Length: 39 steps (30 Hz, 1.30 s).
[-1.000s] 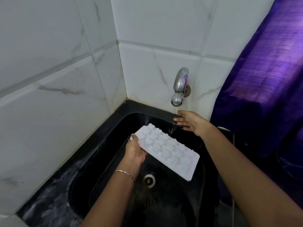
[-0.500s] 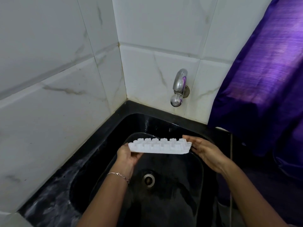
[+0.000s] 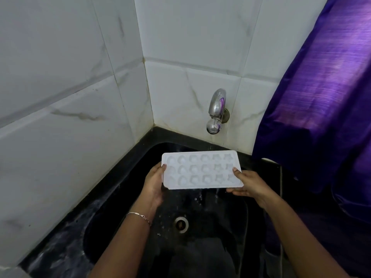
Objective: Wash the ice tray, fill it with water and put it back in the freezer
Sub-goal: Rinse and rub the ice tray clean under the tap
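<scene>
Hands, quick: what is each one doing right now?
Left hand: grips the left end of the ice tray, thumb on top.
Right hand: grips the tray's right end, thumb on top.

Head-worn, down (close) onto ice tray [image 3: 201, 171]

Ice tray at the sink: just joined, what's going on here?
A person holds the white ice tray over the black sink, cavities up, just below the wall tap. The left hand grips its left end and the right hand its right end. Drops fall from the tray; whether the tap runs is unclear.
</scene>
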{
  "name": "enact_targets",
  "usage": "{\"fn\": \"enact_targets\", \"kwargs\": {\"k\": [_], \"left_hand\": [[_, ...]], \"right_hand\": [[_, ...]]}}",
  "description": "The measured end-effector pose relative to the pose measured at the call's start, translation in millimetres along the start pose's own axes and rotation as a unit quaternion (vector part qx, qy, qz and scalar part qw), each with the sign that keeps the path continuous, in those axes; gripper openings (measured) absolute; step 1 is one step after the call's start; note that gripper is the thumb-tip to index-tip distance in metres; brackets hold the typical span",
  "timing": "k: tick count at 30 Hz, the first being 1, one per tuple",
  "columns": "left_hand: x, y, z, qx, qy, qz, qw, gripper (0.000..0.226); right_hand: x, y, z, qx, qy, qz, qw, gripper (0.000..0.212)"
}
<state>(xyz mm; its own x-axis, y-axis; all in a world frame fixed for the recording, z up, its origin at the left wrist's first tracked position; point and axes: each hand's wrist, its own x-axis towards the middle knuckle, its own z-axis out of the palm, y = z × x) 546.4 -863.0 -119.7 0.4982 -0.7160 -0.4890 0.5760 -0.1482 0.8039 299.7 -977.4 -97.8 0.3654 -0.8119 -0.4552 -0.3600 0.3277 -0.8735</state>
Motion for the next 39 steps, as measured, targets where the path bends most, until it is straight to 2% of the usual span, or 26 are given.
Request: {"fn": "enact_targets", "kwargs": {"k": [4,8,13,15,19,23,27,30,34,39], "left_hand": [[-6.7,4.3,2.0,-0.009,-0.048,0.026,0.998,0.035],[-4.9,7.8,0.6,0.001,-0.047,0.05,0.998,0.038],[-3.2,16.0,-2.6,0.055,-0.062,0.107,0.991,0.037],[-3.1,18.7,-1.6,0.073,-0.063,0.115,0.989,0.038],[-2.4,20.0,2.2,0.107,-0.068,0.133,0.983,0.034],[-2.2,20.7,0.6,0.092,-0.065,0.122,0.986,0.033],[0.1,21.9,-5.5,0.048,-0.043,0.096,0.993,0.038],[-1.4,24.7,-6.0,0.012,-0.032,0.082,0.996,0.033],[-1.9,27.7,-4.6,-0.017,-0.018,0.051,0.998,0.028],[0.5,28.8,-3.9,-0.02,-0.006,0.037,0.999,0.027]], "right_hand": [[-0.3,0.9,0.8,-0.026,-0.041,0.037,0.998,0.038],[8.1,-9.5,3.6,-0.039,-0.016,0.055,0.998,0.044],[32.6,-50.8,6.9,-0.093,0.091,-0.03,0.991,0.036],[43.1,-73.4,10.6,-0.091,0.088,-0.062,0.99,0.044],[57.1,-105.5,20.6,-0.007,0.014,-0.057,0.998,0.034],[70.0,-110.7,26.2,0.101,-0.041,-0.018,0.994,0.04],[78.6,-108.7,30.9,0.189,-0.05,-0.006,0.981,0.044],[81.8,-109.5,32.3,0.243,-0.045,0.003,0.969,0.044],[85.1,-111.2,31.8,0.263,-0.04,0.01,0.964,0.043],[90.5,-114.4,32.7,0.212,-0.01,0.008,0.977,0.04]]}}
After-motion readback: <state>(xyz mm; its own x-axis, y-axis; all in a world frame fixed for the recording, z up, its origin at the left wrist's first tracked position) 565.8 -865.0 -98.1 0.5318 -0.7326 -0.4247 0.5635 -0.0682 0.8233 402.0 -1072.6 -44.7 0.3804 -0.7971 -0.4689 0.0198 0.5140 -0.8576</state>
